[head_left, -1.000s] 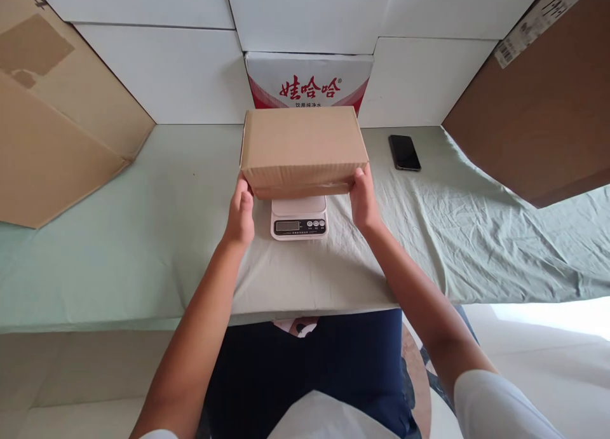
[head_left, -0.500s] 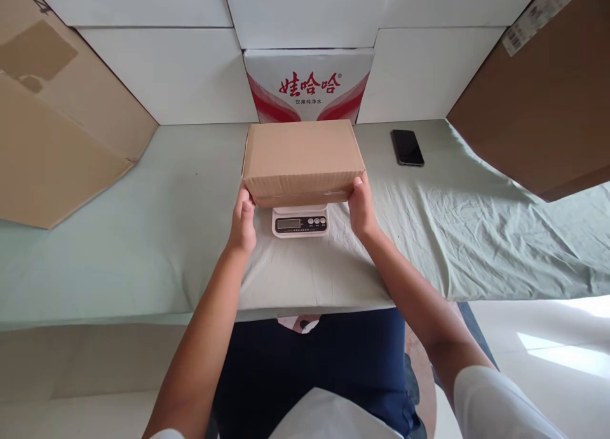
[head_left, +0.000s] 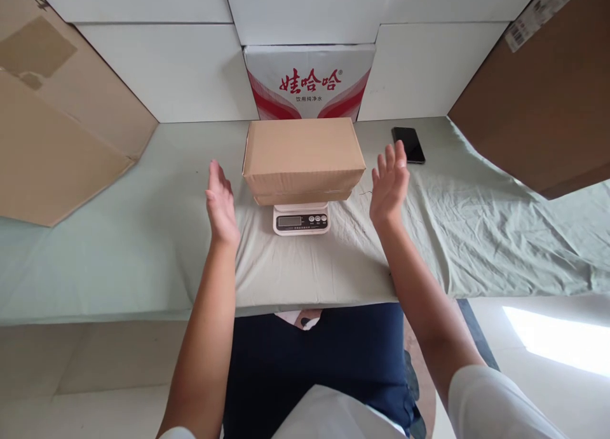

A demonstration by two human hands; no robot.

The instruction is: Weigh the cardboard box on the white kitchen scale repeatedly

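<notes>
The box [head_left: 303, 154], plain brown corrugated cardboard with closed flaps, sat at frame centre on the white scale [head_left: 300, 218], hiding most of its platform. My left hand [head_left: 220, 202] and right hand [head_left: 389, 183] flanked it, palms spread, gripping nothing, clear of its sides.

— Where is the cardboard box [head_left: 303, 156]?
— It sits level on the white scale [head_left: 301, 218], closed, plain brown, overhanging both sides.
— And the scale?
— On the cloth, display facing the person.
</notes>
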